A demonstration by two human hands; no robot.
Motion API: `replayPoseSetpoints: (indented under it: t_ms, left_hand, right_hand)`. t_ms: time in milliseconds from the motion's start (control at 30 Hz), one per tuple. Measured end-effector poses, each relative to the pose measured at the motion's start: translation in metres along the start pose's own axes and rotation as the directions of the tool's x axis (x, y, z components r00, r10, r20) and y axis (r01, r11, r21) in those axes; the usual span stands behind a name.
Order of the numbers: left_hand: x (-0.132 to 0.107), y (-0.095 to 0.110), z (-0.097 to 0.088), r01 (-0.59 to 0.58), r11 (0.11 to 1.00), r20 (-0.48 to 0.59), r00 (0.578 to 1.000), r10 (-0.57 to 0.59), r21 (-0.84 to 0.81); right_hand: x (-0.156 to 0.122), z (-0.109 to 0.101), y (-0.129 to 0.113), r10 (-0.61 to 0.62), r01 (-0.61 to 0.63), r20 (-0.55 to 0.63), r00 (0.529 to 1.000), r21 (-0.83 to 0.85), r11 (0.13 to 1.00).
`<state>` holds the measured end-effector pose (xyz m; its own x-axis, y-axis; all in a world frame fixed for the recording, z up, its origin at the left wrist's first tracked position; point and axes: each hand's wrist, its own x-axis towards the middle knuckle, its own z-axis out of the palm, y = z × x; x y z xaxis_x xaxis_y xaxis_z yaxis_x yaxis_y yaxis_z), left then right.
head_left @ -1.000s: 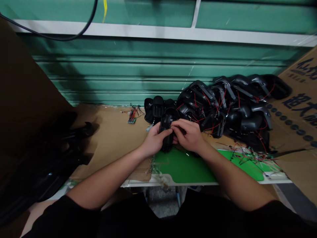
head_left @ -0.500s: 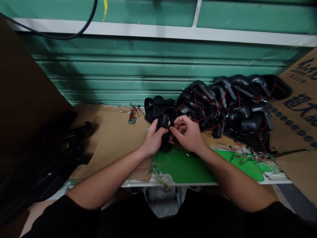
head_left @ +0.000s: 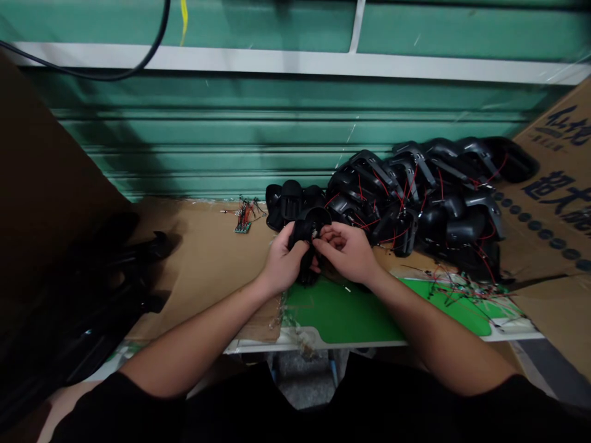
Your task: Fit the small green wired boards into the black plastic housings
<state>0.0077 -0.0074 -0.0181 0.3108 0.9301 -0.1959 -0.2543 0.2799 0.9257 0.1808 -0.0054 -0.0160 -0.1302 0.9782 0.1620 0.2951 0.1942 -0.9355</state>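
My left hand (head_left: 284, 264) wraps around a black plastic housing (head_left: 307, 237) and holds it up over the edge of a green cutting mat (head_left: 341, 314). My right hand (head_left: 346, 251) is curled, with its fingertips pressed at the top of the housing beside a thin wire. The fingers and palm of my left hand hide most of the housing's lower part. Just behind my hands lies a heap of similar black housings (head_left: 406, 209) trailing red wires. A small circuit board with red wires (head_left: 243, 226) sits on the cardboard to the left.
Brown cardboard (head_left: 207, 264) covers the bench left of the mat, and dark black items (head_left: 101, 289) lie further left. Loose wire scraps (head_left: 462, 292) lie on the mat's right side. A printed carton (head_left: 554, 184) stands at right against a teal corrugated shutter (head_left: 231, 135).
The housing has turned so its rounded end faces up, and my left hand now grips it higher. My right hand has closed in slightly. The whole view has shifted a little.
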Motion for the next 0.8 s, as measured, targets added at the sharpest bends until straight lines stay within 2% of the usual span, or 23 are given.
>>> replayPoseSetpoints:
  t_ms: [433,700,800]
  left_hand:
    - [-0.0035,-0.0011,-0.0021,-0.138,0.984,0.045,0.99,0.134,0.111]
    - [-0.0056,-0.0024,-0.0029,-0.172,0.97,0.061,0.985,0.164,0.171]
    - [-0.0063,-0.0014,-0.0019,-0.148,0.976,0.051,0.989,0.141,0.163]
  right_hand:
    - [-0.0035,0.0003,-0.0037,-0.021,0.018,0.054,0.998,0.053,0.998]
    - [-0.0035,0.0005,-0.0044,-0.034,0.032,0.06,0.998,0.039,0.999]
    - [-0.004,0.0015,-0.0045,-0.026,0.022,0.084,0.996,0.055,0.998]
